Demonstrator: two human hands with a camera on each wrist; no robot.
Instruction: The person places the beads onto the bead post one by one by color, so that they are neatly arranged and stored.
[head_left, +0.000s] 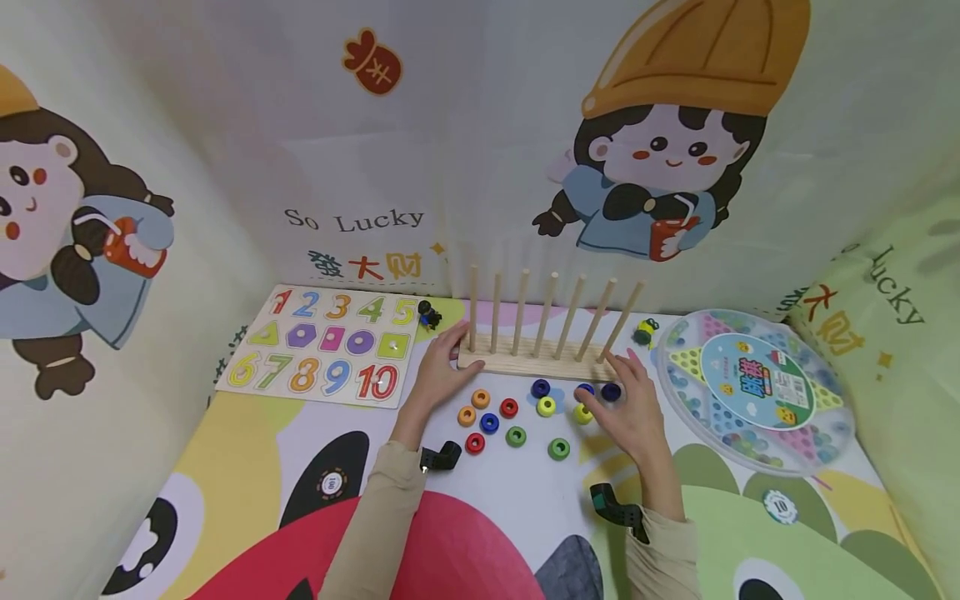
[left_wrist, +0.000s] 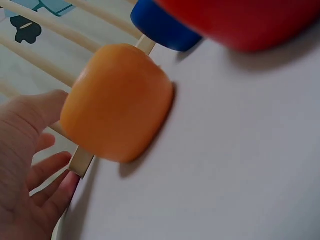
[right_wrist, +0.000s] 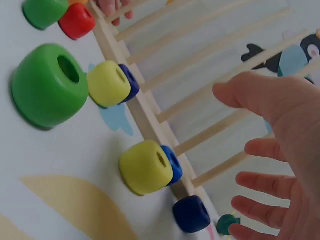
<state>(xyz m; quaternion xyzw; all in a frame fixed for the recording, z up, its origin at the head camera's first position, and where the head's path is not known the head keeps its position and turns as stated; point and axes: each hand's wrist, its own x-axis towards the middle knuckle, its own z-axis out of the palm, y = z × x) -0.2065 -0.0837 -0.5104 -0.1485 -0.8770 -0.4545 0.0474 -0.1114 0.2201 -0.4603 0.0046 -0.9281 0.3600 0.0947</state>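
Note:
A wooden peg rack with several upright pegs stands at the middle back of the table. My left hand grips its left end, thumb along the front and fingers around the end. In the right wrist view, my right hand has its fingers spread beside the rack's right end, holding nothing. Loose beads with holes lie before the rack: orange, red, blue, green and yellow. A dark blue bead sits by the rack's right end, close to the right hand.
A number puzzle board lies to the left, and a round marble game board to the right. Two small toy figures, one dark and one green and yellow, stand near the rack's ends. A printed cloth wall rises behind.

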